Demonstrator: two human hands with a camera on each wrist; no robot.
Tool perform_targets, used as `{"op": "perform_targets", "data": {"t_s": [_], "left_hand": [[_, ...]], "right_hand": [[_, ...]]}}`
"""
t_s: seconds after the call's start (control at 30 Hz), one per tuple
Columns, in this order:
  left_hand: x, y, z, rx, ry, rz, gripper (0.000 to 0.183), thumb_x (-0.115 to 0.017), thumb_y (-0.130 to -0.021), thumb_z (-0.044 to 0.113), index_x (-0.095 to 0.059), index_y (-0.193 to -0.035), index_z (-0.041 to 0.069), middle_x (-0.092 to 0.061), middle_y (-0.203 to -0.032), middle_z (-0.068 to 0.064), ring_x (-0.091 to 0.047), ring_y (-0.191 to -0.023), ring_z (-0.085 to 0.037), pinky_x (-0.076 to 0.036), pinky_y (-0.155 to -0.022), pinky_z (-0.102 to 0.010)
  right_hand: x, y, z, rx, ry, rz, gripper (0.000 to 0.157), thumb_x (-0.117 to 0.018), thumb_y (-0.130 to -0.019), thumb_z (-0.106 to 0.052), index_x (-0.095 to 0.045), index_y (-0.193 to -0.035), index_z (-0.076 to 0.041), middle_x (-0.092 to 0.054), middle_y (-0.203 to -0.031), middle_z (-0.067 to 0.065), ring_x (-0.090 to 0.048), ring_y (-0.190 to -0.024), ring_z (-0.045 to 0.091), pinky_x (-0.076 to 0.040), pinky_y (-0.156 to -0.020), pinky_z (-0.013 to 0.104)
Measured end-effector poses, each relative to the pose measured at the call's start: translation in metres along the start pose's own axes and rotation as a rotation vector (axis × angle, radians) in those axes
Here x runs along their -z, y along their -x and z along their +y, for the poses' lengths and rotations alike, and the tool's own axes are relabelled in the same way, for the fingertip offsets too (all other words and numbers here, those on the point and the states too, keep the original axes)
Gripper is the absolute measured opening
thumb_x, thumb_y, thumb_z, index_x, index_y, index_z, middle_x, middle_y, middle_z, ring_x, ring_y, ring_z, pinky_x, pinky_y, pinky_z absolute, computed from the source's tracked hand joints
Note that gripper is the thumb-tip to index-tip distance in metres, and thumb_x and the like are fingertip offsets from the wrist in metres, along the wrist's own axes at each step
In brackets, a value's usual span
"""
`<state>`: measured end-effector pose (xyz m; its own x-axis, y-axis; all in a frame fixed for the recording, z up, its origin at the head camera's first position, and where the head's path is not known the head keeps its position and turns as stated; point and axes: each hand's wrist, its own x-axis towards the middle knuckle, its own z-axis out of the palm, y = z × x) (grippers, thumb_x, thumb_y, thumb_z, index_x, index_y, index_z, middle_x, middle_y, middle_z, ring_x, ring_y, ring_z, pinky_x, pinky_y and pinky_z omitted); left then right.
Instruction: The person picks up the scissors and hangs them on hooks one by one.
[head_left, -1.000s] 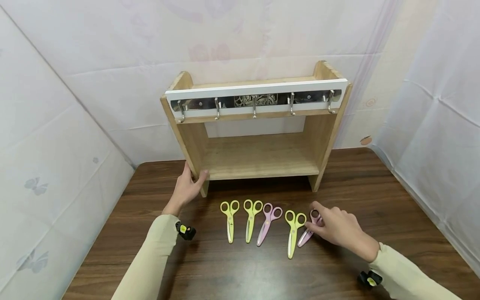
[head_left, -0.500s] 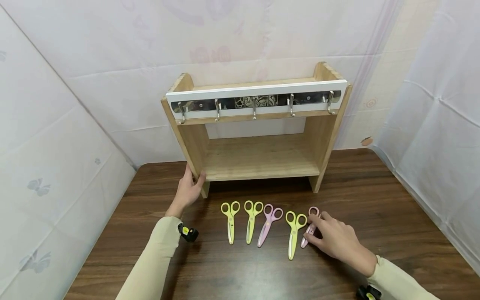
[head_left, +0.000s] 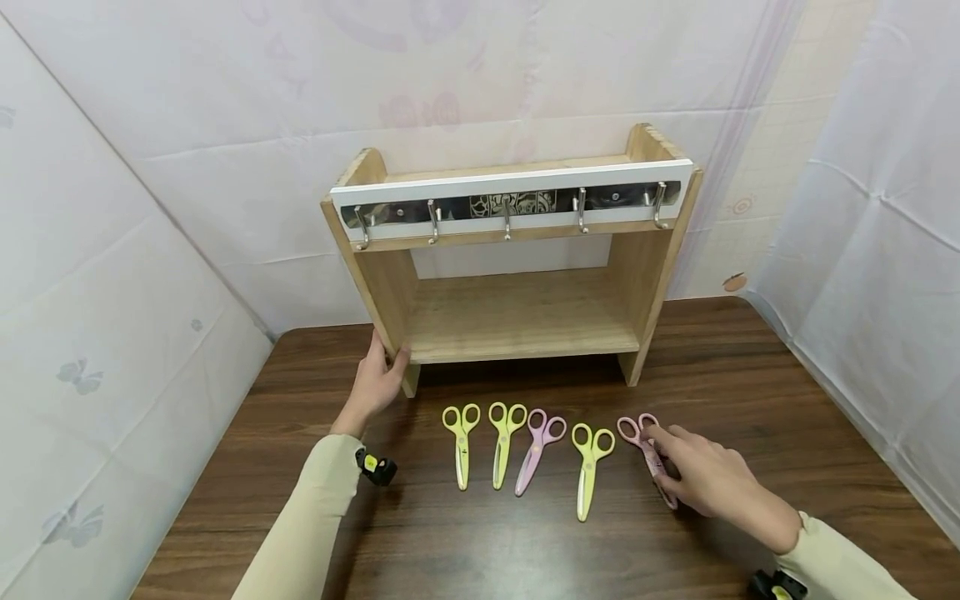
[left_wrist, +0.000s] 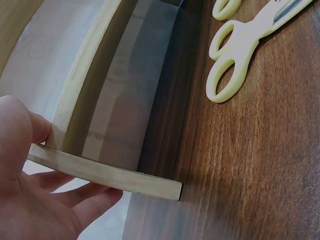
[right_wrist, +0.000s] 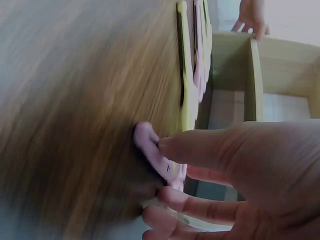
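My left hand (head_left: 372,385) grips the left side panel of a wooden shelf (head_left: 517,321) low down. In the left wrist view its thumb lies on the inner face of the panel (left_wrist: 110,176), with the fingers behind. On the table at right, my right hand (head_left: 708,473) holds pink scissors (head_left: 647,448) between thumb and fingers. Their handle loops face the shelf, and the hand hides part of the blades. To the left lie yellow scissors (head_left: 587,475), a second pink pair (head_left: 533,454) and two more yellow pairs, one in the middle (head_left: 501,450) and one leftmost (head_left: 461,450).
A white board with a metal strip and several hooks (head_left: 507,218) spans the shelf's upper front. The dark wood table (head_left: 480,550) carries everything. White patterned cloth (head_left: 225,167) hangs behind and at both sides.
The pink scissors at my right hand have shifted right, away from the yellow pair, and turned so their tips point down to the right. My left hand stays on the shelf.
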<state>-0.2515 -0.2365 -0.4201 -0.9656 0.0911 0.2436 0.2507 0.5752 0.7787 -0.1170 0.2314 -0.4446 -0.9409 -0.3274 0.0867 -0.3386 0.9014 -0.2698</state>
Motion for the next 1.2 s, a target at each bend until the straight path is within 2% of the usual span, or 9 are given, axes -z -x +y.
{"op": "perform_targets", "data": {"t_s": [0.13,0.27,0.4,0.63,0.9,1.2], "left_hand": [[0.001,0.001,0.001,0.008,0.008,0.000,0.060,-0.048,-0.110,0.021,-0.019,-0.162,0.014,-0.049,-0.146,-0.031,-0.057,-0.127,-0.046,-0.054,-0.094,-0.062],[0.001,0.001,0.002,0.011,0.010,0.002,0.059,-0.048,-0.110,0.020,-0.021,-0.161,0.012,-0.049,-0.145,-0.032,-0.057,-0.126,-0.046,-0.054,-0.094,-0.061],[0.002,0.001,0.003,0.009,0.007,0.006,0.059,-0.048,-0.110,0.020,-0.021,-0.161,0.010,-0.050,-0.144,-0.032,-0.057,-0.126,-0.046,-0.054,-0.094,-0.061],[0.001,0.002,0.001,0.003,0.002,0.011,0.055,-0.048,-0.110,0.022,-0.026,-0.158,0.008,-0.053,-0.141,-0.033,-0.060,-0.122,-0.046,-0.056,-0.091,-0.060],[0.001,0.002,0.000,0.000,0.005,0.016,0.055,-0.049,-0.109,0.020,-0.027,-0.158,0.009,-0.053,-0.140,-0.033,-0.061,-0.121,-0.046,-0.056,-0.090,-0.059],[0.000,0.002,0.001,0.007,0.019,0.007,0.057,-0.049,-0.110,0.018,-0.024,-0.160,0.010,-0.051,-0.144,-0.032,-0.057,-0.127,-0.045,-0.054,-0.094,-0.061]], "right_hand": [[0.007,0.002,0.016,-0.032,-0.010,-0.012,0.038,-0.083,-0.084,-0.015,-0.068,-0.118,-0.021,-0.064,-0.095,-0.005,-0.060,-0.074,0.015,-0.043,-0.047,0.040],[0.012,0.002,0.029,-0.080,-0.026,-0.037,0.021,-0.081,-0.084,-0.008,-0.069,-0.095,-0.022,-0.058,-0.081,-0.009,-0.056,-0.068,0.014,-0.041,-0.047,0.038],[0.016,0.001,0.036,-0.133,-0.039,-0.095,0.021,-0.078,-0.086,-0.005,-0.066,-0.084,-0.023,-0.052,-0.071,-0.008,-0.048,-0.061,0.015,-0.038,-0.047,0.036],[0.017,0.001,0.038,-0.145,-0.058,-0.100,0.020,-0.076,-0.086,-0.004,-0.068,-0.086,-0.023,-0.052,-0.069,-0.009,-0.049,-0.062,0.015,-0.038,-0.048,0.036],[0.012,0.001,0.045,-0.019,-0.097,-0.012,0.025,-0.079,-0.080,0.000,-0.065,-0.076,-0.021,-0.053,-0.065,-0.015,-0.048,-0.061,0.007,-0.041,-0.052,0.033],[0.020,0.000,0.044,-0.052,-0.097,-0.037,0.024,-0.078,-0.084,-0.003,-0.065,-0.078,-0.022,-0.054,-0.067,-0.014,-0.049,-0.060,0.008,-0.040,-0.051,0.033]]}}
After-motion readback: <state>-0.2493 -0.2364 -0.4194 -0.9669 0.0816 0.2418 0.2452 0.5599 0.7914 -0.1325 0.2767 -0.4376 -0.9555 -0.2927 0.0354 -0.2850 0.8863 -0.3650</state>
